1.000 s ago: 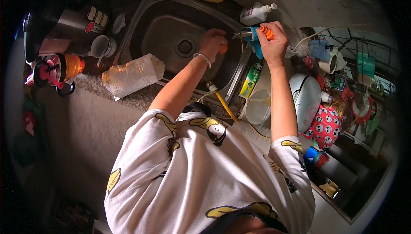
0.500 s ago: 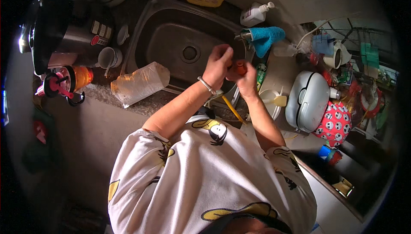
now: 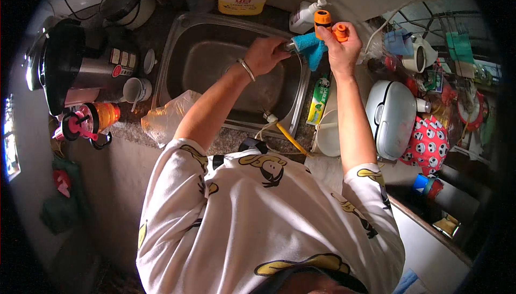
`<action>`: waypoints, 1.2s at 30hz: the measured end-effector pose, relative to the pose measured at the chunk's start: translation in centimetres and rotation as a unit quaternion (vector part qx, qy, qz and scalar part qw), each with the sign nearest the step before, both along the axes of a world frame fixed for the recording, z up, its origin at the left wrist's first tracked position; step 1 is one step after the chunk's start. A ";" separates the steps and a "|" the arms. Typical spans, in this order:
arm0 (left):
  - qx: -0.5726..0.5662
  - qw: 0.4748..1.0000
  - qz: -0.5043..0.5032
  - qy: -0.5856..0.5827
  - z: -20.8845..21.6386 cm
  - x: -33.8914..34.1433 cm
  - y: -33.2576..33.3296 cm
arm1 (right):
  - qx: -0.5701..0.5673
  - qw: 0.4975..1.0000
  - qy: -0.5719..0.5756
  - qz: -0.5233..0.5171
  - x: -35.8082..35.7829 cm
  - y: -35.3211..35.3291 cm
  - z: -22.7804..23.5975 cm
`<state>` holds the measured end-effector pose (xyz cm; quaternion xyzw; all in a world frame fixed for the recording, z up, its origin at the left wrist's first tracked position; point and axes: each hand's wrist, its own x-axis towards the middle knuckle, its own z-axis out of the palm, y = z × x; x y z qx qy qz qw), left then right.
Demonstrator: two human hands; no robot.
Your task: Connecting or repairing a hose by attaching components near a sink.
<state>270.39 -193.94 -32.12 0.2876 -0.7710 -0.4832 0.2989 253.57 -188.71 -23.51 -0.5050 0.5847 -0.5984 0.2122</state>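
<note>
Orange fittings [image 3: 322,17], two: one broad-capped with dark band, one stubby, narrow-tipped; at two o'clock from the middle of the sink [image 3: 196,60], near a blue cloth [image 3: 310,50]. Right hand [image 3: 343,49]: thumb and fingers pinching both. Left hand [image 3: 263,55]: fingers curled at the metal tap [image 3: 291,46]; whether gripping, cannot tell.

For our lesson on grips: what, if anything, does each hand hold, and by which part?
Right hand: orange fittings, by their lower parts, upper ends showing. Left hand: at the tap; any hold cannot be told.
</note>
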 end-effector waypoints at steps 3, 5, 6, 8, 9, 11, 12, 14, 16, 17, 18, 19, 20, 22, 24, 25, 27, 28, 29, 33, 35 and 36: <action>0.005 0.999 0.052 -0.004 -0.2 -0.6 1.5 | -0.019 0.997 0.062 -0.041 -0.3 -0.1 -0.7; -0.046 0.978 0.193 0.070 -0.1 -1.7 2.8 | -0.015 0.999 0.037 -0.030 0.1 -0.1 -0.3; -0.045 0.978 0.193 0.071 -0.3 -2.4 3.2 | -0.013 1.000 0.012 -0.021 0.3 -0.1 -0.1; -0.045 0.957 0.286 0.013 -0.8 -3.8 3.7 | -0.015 0.999 0.023 -0.024 0.0 -0.4 -0.8; -0.044 0.958 0.283 0.016 -1.0 -4.1 3.3 | -0.018 0.999 0.033 -0.028 -0.3 -0.4 -1.0; 0.032 0.980 0.197 -0.022 -1.4 -4.1 1.9 | -0.019 0.999 0.023 -0.023 -0.5 -0.3 -1.2; 0.031 0.980 0.193 -0.019 -1.0 -3.7 1.3 | -0.021 1.000 0.012 -0.018 -0.6 -0.3 -1.2; 0.102 0.994 -0.026 0.013 -0.2 -2.3 -0.2 | -0.020 0.999 0.030 -0.018 -0.7 -0.3 -1.4; 0.238 0.963 -0.121 -0.025 0.0 -1.9 -2.2 | -0.011 1.000 0.013 -0.010 0.1 0.0 -1.0; 0.365 0.904 -0.211 -0.064 0.1 -1.7 -2.8 | -0.006 0.999 0.039 -0.013 -0.3 -0.2 -1.2; 0.364 0.905 -0.210 -0.063 -0.4 -1.5 -2.9 | -0.008 0.999 0.040 -0.012 -0.5 -0.1 -1.4; 0.421 0.877 -0.225 0.060 -1.5 -1.3 -2.7 | -0.011 0.999 0.031 -0.011 -0.6 -0.1 -1.5; 0.469 0.831 -0.237 0.182 -1.9 -1.3 -2.7 | -0.013 1.000 0.022 -0.011 -0.6 -0.2 -1.4; 0.509 0.782 -0.203 0.297 -2.9 -1.1 -1.5 | -0.010 1.000 0.018 -0.012 -0.2 -0.2 -1.0; 0.543 0.717 -0.164 0.406 -3.5 -1.3 -0.4 | -0.002 1.000 0.014 -0.015 -0.1 -0.2 -1.0; 0.570 0.679 -0.154 0.435 -3.8 -1.7 0.0 | -0.018 1.000 0.013 -0.016 -0.3 -0.5 -1.2; 0.593 0.641 -0.137 0.468 -6.4 -2.6 0.7 | -0.033 0.999 0.010 -0.009 -0.2 -0.5 -1.3; 0.591 0.568 -0.263 0.508 -9.5 -3.3 0.4 | -0.028 1.000 0.011 -0.003 0.3 -0.6 -1.1; 0.578 0.481 -0.387 0.533 -11.2 -3.7 0.0 | -0.022 1.000 0.014 -0.003 0.4 -0.7 -1.1; 0.697 0.618 -0.121 0.342 -3.2 -2.0 1.9 | -0.008 0.998 0.050 -0.031 -0.8 -0.2 -1.5; 0.633 0.600 0.095 0.479 0.0 -2.5 2.9 | -0.017 0.999 0.028 -0.027 -0.4 -0.4 -1.4; 0.632 0.601 0.097 0.481 -0.6 -2.4 2.9 | -0.017 0.999 0.027 -0.025 -0.2 -0.4 -1.4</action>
